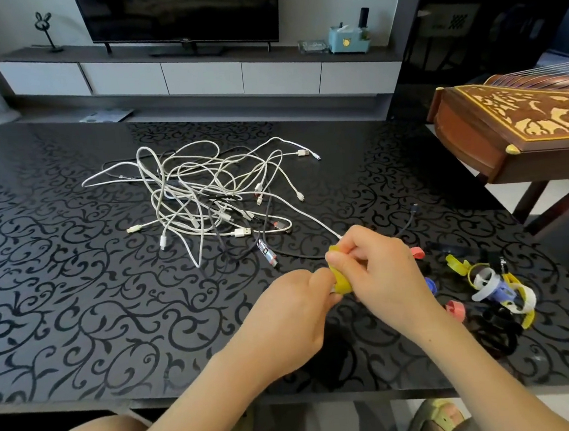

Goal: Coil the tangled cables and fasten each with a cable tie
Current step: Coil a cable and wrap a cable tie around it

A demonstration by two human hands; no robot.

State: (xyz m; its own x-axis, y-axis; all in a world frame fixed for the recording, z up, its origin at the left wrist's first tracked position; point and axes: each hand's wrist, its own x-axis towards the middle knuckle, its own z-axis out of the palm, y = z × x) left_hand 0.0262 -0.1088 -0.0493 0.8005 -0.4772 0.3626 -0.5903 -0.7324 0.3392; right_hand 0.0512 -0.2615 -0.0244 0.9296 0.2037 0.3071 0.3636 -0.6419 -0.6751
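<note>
Table: left part and near-left strip bare, open approach from the near edge. Centre blocked by cable tangle, with plugs sticking out on all sides. One white cable runs from the tangle to the hands, crossing the gap right of centre. Left hand and right hand meet over the near-right table, both holding a yellow tie. Ties litter the near-right corner. Zither stands just beyond the right edge

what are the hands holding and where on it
A yellow cable tie, held between both hands: the right hand pinches its upper end, and the left hand grips its lower end.
</note>
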